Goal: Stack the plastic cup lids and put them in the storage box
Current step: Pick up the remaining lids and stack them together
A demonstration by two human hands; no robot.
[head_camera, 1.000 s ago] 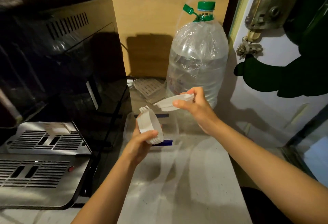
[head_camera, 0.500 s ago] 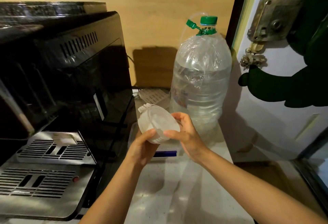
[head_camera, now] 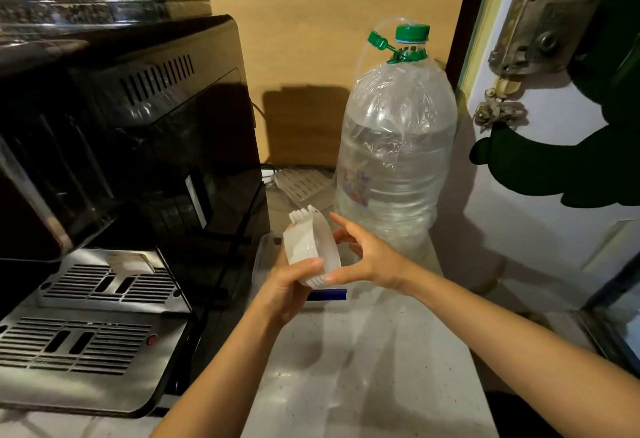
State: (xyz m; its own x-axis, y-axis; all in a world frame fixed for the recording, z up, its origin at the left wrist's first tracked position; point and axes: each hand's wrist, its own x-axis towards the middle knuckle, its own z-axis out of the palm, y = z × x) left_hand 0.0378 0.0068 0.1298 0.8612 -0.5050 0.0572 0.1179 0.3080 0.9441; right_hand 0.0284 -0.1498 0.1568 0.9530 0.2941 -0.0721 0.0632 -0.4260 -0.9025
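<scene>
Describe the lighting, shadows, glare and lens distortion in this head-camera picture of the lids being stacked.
Head view: dim warm light; the water bottle casts a hard shadow on the wooden wall; glare streaks the black coffee machine; the wide-angle lens bends the door edge; the stack of lids, held by left hand and right hand, looks fairly sharp.

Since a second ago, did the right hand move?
Yes. The right hand came left and down from in front of the bottle, bringing its lid onto the stack that the left hand holds.
</scene>
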